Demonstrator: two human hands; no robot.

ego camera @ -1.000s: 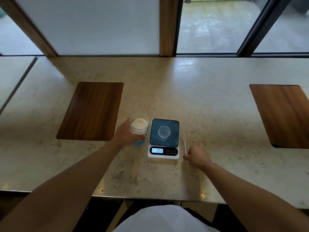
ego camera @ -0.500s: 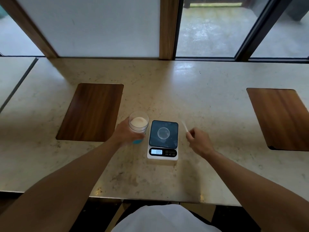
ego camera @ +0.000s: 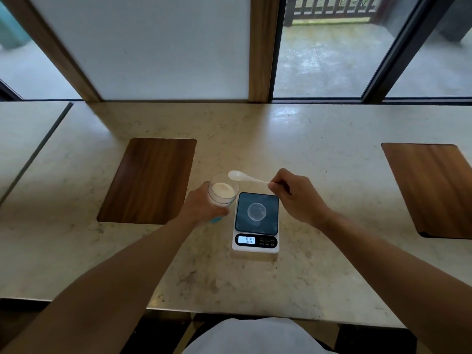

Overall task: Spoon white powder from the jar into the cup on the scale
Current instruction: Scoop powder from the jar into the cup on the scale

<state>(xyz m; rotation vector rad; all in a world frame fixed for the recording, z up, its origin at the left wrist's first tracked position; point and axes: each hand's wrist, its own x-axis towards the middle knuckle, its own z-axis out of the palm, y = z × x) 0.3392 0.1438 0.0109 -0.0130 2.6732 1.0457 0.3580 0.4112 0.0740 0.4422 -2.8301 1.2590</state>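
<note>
Spoon (ego camera: 245, 177) handle pinched in right hand (ego camera: 297, 198) fingers (ego camera: 274, 184), bowl over jar (ego camera: 221, 191)

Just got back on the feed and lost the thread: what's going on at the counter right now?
A person is about to scoop powder. The left hand holds the clear jar of white powder beside the scale. The right hand pinches the handle of a white spoon, its bowl hovering at the jar's far rim and looking empty. The small clear cup sits on the scale platform, apparently empty; the display seems to read zero.
</note>
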